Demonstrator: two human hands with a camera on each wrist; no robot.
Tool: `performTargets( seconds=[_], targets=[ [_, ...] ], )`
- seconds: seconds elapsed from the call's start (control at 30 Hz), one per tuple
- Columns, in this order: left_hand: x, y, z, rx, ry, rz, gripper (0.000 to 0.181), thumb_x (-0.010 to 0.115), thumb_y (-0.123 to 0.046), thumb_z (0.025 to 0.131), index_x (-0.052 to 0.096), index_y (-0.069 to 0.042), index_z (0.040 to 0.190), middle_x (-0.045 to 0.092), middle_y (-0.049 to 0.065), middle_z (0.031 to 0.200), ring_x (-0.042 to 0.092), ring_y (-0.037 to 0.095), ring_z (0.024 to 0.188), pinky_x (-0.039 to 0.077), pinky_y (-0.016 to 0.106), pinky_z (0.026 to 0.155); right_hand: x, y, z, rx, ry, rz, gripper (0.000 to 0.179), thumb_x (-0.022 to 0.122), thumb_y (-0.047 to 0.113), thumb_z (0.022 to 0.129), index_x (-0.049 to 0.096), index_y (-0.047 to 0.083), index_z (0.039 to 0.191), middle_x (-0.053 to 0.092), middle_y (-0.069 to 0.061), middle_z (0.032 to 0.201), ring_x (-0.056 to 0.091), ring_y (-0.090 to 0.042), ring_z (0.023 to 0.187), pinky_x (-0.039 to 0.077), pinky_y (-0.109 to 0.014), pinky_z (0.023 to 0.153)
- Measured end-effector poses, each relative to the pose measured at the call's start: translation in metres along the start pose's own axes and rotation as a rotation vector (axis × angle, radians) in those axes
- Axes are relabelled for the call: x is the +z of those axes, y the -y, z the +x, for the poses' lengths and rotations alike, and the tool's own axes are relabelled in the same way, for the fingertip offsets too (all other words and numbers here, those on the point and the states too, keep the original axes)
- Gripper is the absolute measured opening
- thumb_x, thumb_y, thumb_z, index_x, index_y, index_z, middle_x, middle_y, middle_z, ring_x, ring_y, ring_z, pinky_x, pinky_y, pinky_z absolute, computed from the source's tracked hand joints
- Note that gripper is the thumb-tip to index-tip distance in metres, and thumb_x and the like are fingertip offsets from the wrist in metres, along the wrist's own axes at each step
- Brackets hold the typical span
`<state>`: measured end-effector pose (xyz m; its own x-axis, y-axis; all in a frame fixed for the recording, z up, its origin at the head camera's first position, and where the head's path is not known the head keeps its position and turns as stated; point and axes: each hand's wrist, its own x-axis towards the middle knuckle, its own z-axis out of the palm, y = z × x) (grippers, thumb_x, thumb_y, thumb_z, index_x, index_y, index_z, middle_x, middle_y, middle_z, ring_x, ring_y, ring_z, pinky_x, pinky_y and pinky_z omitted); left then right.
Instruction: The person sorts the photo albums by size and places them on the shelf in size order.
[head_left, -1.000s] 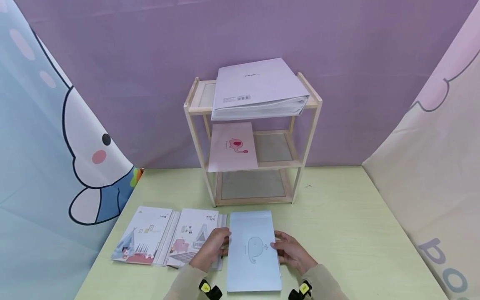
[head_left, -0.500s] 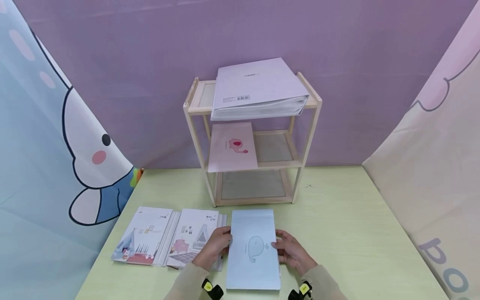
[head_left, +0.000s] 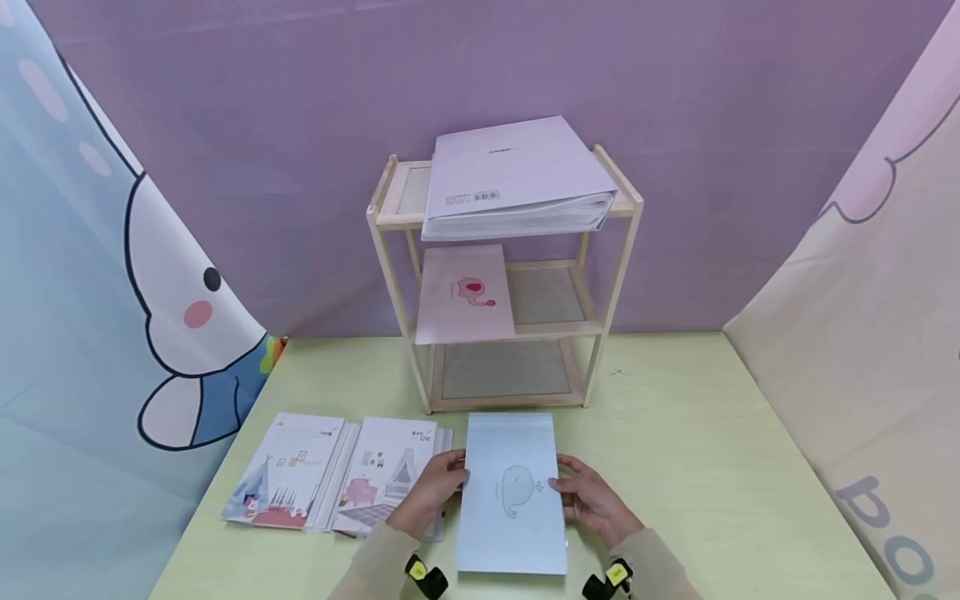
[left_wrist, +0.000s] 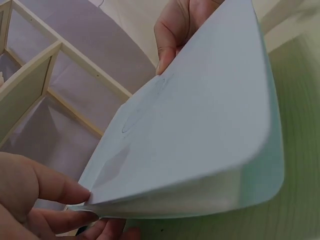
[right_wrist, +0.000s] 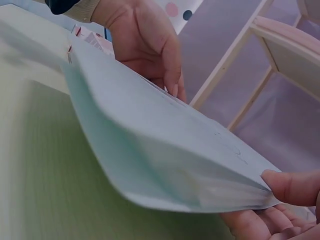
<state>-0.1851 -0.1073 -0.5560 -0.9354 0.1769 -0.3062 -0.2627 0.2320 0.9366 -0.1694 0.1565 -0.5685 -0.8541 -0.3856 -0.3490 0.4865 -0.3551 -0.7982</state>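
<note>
Between both hands is a light blue booklet with a whale drawing on its cover. My left hand pinches its left edge, thumb on top and fingers beneath. On the opposite edge my right hand grips it the same way. Both wrist views show the booklet raised off the table, its covers slightly parted at the near end, with pale inner pages between them. Beside the left hand lie two white albums with house pictures, the nearer album and the farther-left album.
Ahead stands a wooden three-tier rack. Its top tier carries large pale lilac albums, which overhang the front. A pink elephant booklet lies on the left of the middle tier. The green table stretches out to the right.
Both hands have moved the blue booklet slightly forward, away from the body, and a little to the right. The hold on both edges stays the same. Rack and white albums have not moved.
</note>
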Motion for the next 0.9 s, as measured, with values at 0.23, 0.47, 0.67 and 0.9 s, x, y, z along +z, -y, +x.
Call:
performTargets(
  seconds=[0.23,0.47,0.67,0.9],
  targets=[
    [-0.001,-0.003,-0.004,-0.003,-0.009,-0.009,0.046,0.051,-0.003,0.091,0.042,0.010,0.134,0.061,0.014,0.107,0.059,0.016,0.078,0.052,0.032,0.067,0.002,0.005,-0.004,0.010,0.002,0.015,0.051,0.052,-0.005,0.090,0.028,-0.004,0.136,0.070,-0.009,0.093,0.069,-0.018,0.077,0.057,-0.033,0.068],
    [-0.004,-0.010,-0.007,-0.009,-0.024,-0.025,0.045,0.053,-0.003,0.091,0.044,0.009,0.133,0.058,0.014,0.107,0.058,0.016,0.080,0.052,0.034,0.067,0.005,0.011,-0.009,0.001,-0.021,-0.007,0.051,0.052,-0.004,0.091,0.030,-0.001,0.136,0.070,-0.007,0.094,0.069,-0.017,0.078,0.057,-0.032,0.067],
    [-0.004,-0.014,-0.007,0.001,-0.037,-0.043,0.046,0.055,-0.003,0.090,0.045,0.007,0.133,0.058,0.015,0.109,0.058,0.015,0.082,0.054,0.032,0.064,0.004,0.016,-0.012,-0.016,-0.021,-0.033,0.058,0.053,-0.002,0.091,0.023,-0.003,0.141,0.070,-0.007,0.096,0.069,-0.017,0.079,0.056,-0.031,0.067],
    [-0.006,-0.020,-0.011,0.036,-0.031,-0.094,0.045,0.056,-0.003,0.090,0.045,0.010,0.132,0.058,0.015,0.111,0.058,0.012,0.083,0.053,0.027,0.059,0.007,0.024,-0.020,-0.026,0.001,-0.063,0.064,0.053,0.000,0.092,0.017,-0.006,0.145,0.070,-0.005,0.097,0.068,-0.015,0.080,0.056,-0.030,0.069]
  ],
)
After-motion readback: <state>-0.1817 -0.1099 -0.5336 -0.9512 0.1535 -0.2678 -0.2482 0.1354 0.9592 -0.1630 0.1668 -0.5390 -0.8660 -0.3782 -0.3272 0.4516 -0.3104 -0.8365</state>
